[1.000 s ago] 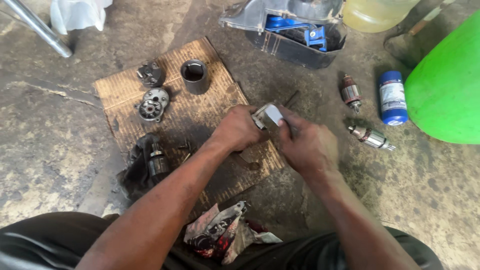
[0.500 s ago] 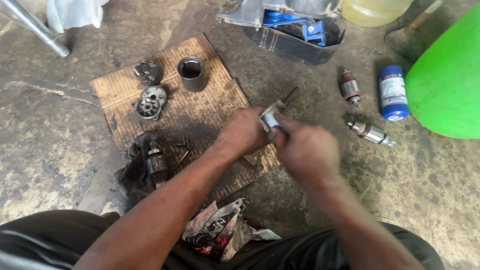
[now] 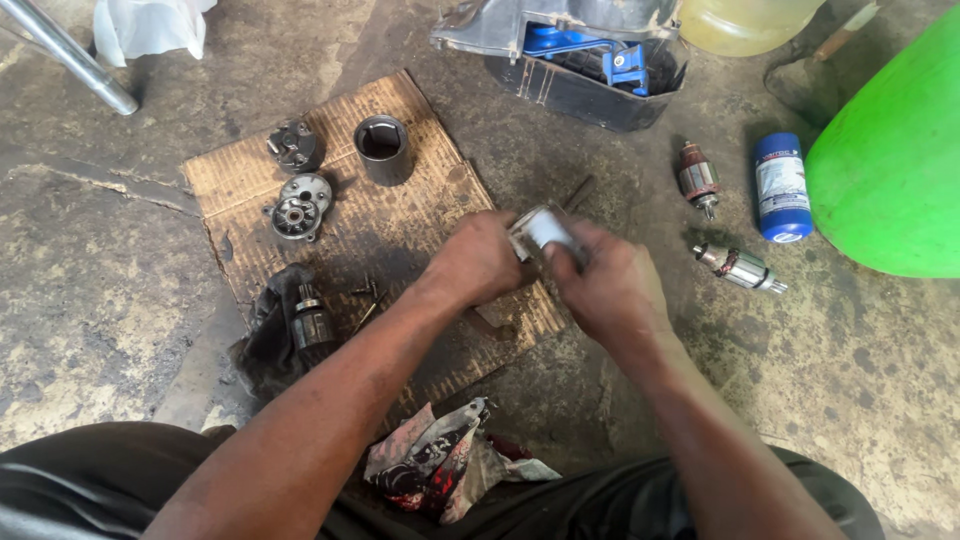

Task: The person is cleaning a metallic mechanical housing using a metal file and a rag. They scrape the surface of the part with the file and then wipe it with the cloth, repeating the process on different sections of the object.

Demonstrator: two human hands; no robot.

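Observation:
My left hand [image 3: 478, 258] and my right hand [image 3: 608, 283] meet over the right edge of a brown cardboard sheet [image 3: 340, 215] on the floor. Both grip a small grey metal part [image 3: 541, 227], which shows between the fingers and is partly hidden by them. On the cardboard lie a dark steel cylinder housing [image 3: 383, 149], a round end cover [image 3: 298, 215], a dark brush plate [image 3: 294, 145] and a greasy gear assembly [image 3: 312, 322] on a black rag.
Two motor armatures [image 3: 699, 179] [image 3: 738, 266] and a blue can [image 3: 781, 186] lie on the concrete to the right, beside a green drum [image 3: 895, 170]. A dark plastic casing [image 3: 575, 60] sits at the top. A stained rag [image 3: 440, 465] lies near my knees.
My hands stay together on the metal part, working it: it dipped lower and closer half a second ago, then rose again. My right-hand fingers have shifted over it.

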